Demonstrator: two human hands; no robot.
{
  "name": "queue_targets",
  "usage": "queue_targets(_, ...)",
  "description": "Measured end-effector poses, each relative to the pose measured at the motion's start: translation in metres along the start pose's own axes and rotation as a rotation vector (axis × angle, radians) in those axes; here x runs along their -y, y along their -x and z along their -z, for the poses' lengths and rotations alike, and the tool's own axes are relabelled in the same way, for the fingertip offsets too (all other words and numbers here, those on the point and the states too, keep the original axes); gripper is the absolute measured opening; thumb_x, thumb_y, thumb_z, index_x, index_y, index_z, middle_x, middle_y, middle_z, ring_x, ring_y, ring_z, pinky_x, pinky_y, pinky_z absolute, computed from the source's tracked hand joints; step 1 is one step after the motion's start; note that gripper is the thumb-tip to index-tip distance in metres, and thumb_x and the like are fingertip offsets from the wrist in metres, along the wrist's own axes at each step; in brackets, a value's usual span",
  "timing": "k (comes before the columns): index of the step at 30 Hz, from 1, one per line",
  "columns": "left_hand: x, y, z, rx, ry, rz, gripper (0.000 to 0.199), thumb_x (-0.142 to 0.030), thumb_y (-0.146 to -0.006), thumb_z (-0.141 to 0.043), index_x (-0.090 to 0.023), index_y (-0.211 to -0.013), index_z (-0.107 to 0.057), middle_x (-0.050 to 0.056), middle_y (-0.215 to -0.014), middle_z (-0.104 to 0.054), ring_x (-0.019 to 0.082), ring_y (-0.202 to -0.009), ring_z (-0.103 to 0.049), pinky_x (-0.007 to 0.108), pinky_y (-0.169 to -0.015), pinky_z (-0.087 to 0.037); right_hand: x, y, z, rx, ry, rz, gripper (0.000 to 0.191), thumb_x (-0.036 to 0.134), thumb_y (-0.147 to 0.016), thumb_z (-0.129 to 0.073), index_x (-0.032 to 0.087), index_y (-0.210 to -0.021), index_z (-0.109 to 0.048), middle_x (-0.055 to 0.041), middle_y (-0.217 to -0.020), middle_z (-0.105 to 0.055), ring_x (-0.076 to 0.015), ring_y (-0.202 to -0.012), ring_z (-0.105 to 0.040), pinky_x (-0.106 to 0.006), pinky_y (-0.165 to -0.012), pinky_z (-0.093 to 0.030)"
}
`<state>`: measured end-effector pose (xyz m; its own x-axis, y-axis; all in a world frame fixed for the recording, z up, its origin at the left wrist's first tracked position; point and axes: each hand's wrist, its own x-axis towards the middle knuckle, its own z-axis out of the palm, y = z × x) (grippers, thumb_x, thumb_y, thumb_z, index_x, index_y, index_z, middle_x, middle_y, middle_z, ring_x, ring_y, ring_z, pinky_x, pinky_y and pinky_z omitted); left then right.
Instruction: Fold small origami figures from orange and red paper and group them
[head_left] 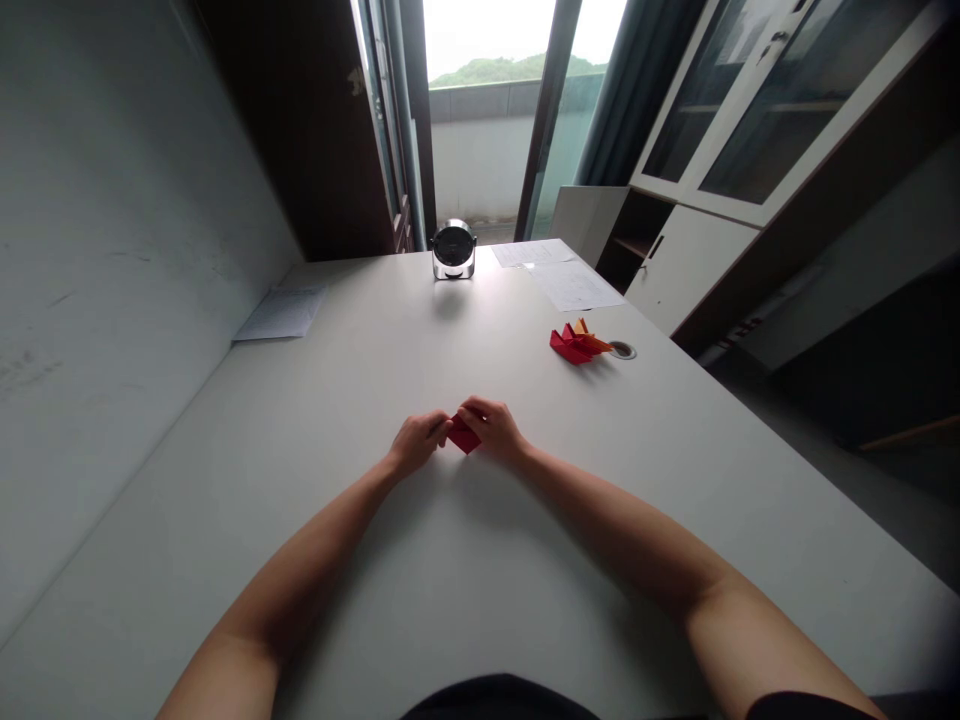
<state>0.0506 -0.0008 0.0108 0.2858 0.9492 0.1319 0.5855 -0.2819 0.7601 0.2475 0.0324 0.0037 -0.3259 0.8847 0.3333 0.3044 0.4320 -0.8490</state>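
A small piece of folded red paper (466,437) is between my two hands, low over the middle of the white table. My left hand (420,441) pinches its left corner between thumb and fingers. On the other side my right hand (491,428) is closed on the paper's right part, with its fingers across the upper edge. Those fingers hide some of the folds. Farther off to the right, folded red paper boats (574,346) and an orange one (598,342) sit close together on the table.
A round metal-framed device (454,250) stands at the table's far edge. Paper sheets (574,286) lie at the far right, and more paper (281,313) lies by the left wall. A cable-hole ring (623,350) is set in the white table (360,360) beside the boats.
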Motion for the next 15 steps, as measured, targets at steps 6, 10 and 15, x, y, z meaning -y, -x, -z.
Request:
queue_targets(6, -0.0022, 0.0004, 0.0008, -0.015, -0.006, -0.005, 0.037, -0.043, -0.098, -0.045, -0.021, -0.075, -0.064, -0.004, -0.057, -0.060, 0.011, -0.052, -0.049, 0.022, -0.058, -0.036, -0.0008, 0.0010, 0.0005, -0.015, -0.003, -0.029, 0.048, 0.056, -0.097, -0.042, 0.021, -0.066, -0.053, 0.0006, -0.060, -0.050, -0.0133, -0.056, -0.041, -0.028, -0.056, -0.034)
queue_targets(10, -0.0009, 0.0003, 0.0003, -0.018, -0.006, -0.004, 0.036, -0.042, -0.098, -0.046, -0.021, -0.075, -0.063, -0.004, -0.058, -0.060, 0.011, -0.052, -0.049, 0.022, -0.058, -0.035, -0.0028, -0.0006, 0.0007, -0.037, 0.023, -0.019, 0.048, 0.059, -0.094, -0.046, 0.020, -0.068, -0.054, 0.0005, -0.059, -0.049, -0.0134, -0.057, -0.039, -0.028, -0.056, -0.033)
queue_targets(15, 0.0014, -0.0002, -0.0008, -0.015, 0.016, 0.009, 0.035, -0.043, -0.098, -0.046, -0.021, -0.076, -0.063, -0.004, -0.059, -0.061, 0.011, -0.053, -0.050, 0.022, -0.057, -0.036, -0.0049, -0.0013, 0.0011, -0.065, 0.081, -0.011, 0.052, 0.062, -0.093, -0.047, 0.020, -0.062, -0.049, 0.0016, -0.055, -0.043, -0.0123, -0.056, -0.034, -0.027, -0.054, -0.030)
